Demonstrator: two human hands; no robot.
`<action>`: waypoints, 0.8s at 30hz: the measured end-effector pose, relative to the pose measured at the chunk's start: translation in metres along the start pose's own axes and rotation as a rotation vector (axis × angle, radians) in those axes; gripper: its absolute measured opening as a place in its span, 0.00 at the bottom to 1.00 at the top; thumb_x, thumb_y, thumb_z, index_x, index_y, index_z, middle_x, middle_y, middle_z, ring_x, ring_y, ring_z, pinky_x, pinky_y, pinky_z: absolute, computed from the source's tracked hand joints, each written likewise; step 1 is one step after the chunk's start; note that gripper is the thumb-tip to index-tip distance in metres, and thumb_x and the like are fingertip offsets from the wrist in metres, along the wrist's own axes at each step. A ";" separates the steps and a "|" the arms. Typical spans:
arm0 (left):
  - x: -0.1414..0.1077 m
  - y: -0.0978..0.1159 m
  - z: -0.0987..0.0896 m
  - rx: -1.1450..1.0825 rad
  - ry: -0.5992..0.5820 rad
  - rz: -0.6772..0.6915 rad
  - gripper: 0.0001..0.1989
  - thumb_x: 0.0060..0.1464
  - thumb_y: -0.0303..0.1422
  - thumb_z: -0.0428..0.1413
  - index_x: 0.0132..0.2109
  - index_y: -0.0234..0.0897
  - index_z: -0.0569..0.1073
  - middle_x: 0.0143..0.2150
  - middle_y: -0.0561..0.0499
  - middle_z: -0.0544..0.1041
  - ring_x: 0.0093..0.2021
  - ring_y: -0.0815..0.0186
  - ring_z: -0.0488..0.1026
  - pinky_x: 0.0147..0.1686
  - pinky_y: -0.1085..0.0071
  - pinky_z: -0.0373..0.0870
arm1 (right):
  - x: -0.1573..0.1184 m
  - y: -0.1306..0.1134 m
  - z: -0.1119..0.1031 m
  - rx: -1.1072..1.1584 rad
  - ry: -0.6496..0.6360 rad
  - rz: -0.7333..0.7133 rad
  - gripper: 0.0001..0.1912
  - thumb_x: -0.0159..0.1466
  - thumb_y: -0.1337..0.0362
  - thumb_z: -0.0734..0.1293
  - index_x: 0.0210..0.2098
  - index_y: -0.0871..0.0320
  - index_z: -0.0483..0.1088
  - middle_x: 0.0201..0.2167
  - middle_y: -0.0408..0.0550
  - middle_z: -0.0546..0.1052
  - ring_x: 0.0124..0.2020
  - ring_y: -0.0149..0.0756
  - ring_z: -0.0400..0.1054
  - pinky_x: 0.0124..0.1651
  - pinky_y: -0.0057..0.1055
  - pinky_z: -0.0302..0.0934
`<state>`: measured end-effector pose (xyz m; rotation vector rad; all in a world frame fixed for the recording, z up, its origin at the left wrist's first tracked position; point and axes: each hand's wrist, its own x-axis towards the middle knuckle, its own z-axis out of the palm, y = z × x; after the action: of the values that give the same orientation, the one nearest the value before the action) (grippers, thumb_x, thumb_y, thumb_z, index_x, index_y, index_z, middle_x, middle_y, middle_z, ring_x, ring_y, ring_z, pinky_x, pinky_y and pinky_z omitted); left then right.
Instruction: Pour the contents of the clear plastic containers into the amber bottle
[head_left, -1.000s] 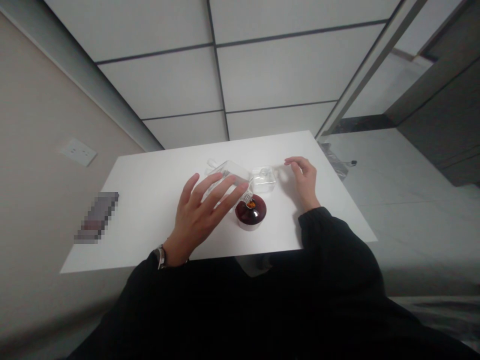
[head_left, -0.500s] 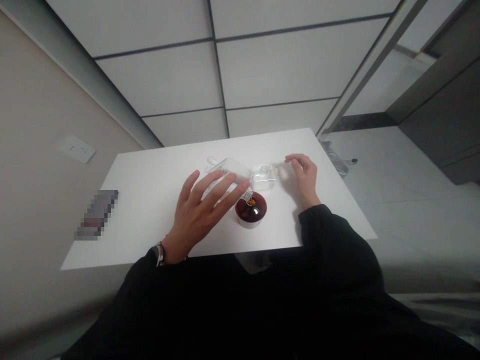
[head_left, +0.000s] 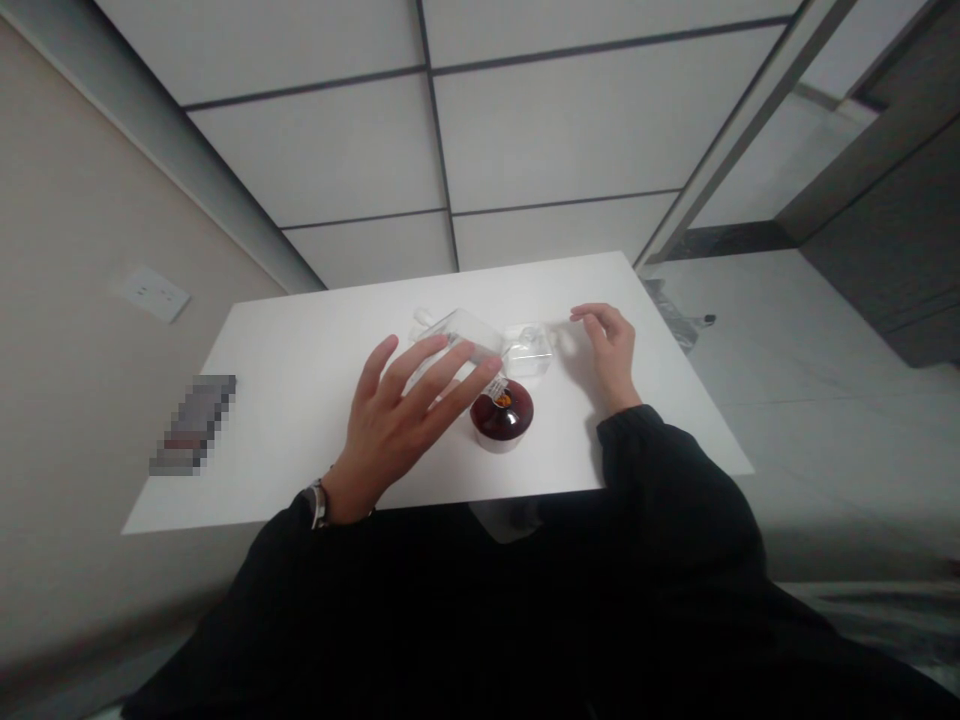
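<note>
White table (head_left: 300, 470) and pale panelled wall (head_left: 555, 130) fill the head view, with a wall socket (head_left: 156, 293) at ten o'clock. Taking the dark red round container (head_left: 501, 420) as the dial's centre, it rests near the table's front edge, something orange showing at its top. The left hand (head_left: 394, 425) lies at nine o'clock, back up, its four visible fingers long and fanned apart; the thumb is mostly hidden, so whether it grips anything I cannot tell. Behind those fingers, toward eleven o'clock, a clear container (head_left: 474, 332) slants down, its narrow patterned end meeting the red top. That tilt probably aims the end at the orange spot, with the hand near enough to steady it. Just past it, at one o'clock, sits a clear box (head_left: 528, 352). At two o'clock the right hand (head_left: 611, 350) rests beside that box, fingers loosely bent, no object visible in them, perhaps merely parked out of the way. A pixelated flat item (head_left: 196, 425) lies far off at nine o'clock.

Compared with the frame half a second earlier, both hands hold nearly the same pose. The tabletop items sit slightly higher in view, likely a small head tilt.
</note>
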<state>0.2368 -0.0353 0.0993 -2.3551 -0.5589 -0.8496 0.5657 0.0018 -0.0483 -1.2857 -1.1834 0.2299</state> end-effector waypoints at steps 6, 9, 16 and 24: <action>0.001 0.000 -0.001 -0.006 -0.006 -0.009 0.29 0.66 0.22 0.60 0.71 0.44 0.70 0.59 0.50 0.84 0.65 0.63 0.75 0.79 0.62 0.54 | 0.000 0.000 0.000 -0.012 -0.001 0.003 0.16 0.72 0.47 0.65 0.40 0.49 0.79 0.38 0.46 0.83 0.48 0.46 0.75 0.58 0.50 0.65; -0.001 0.000 -0.001 0.022 -0.024 -0.017 0.29 0.68 0.23 0.59 0.71 0.47 0.70 0.59 0.51 0.84 0.64 0.63 0.76 0.78 0.60 0.58 | 0.000 0.001 0.000 0.003 0.002 0.003 0.15 0.71 0.48 0.66 0.40 0.49 0.79 0.38 0.46 0.83 0.47 0.46 0.75 0.58 0.50 0.65; -0.001 -0.002 -0.001 -0.051 -0.014 -0.052 0.36 0.66 0.21 0.60 0.76 0.51 0.64 0.61 0.51 0.83 0.66 0.63 0.75 0.79 0.61 0.55 | -0.001 -0.001 0.000 0.016 0.006 0.000 0.15 0.71 0.49 0.66 0.40 0.49 0.80 0.38 0.46 0.83 0.47 0.47 0.75 0.58 0.50 0.64; 0.006 -0.002 -0.005 0.030 0.003 0.000 0.26 0.66 0.21 0.60 0.67 0.44 0.73 0.59 0.52 0.84 0.64 0.64 0.77 0.80 0.63 0.52 | 0.000 -0.001 0.000 0.001 0.003 0.005 0.15 0.71 0.48 0.66 0.38 0.50 0.79 0.39 0.46 0.84 0.47 0.47 0.75 0.58 0.50 0.65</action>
<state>0.2378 -0.0358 0.1071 -2.3266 -0.5664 -0.8382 0.5652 0.0020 -0.0477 -1.2878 -1.1773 0.2323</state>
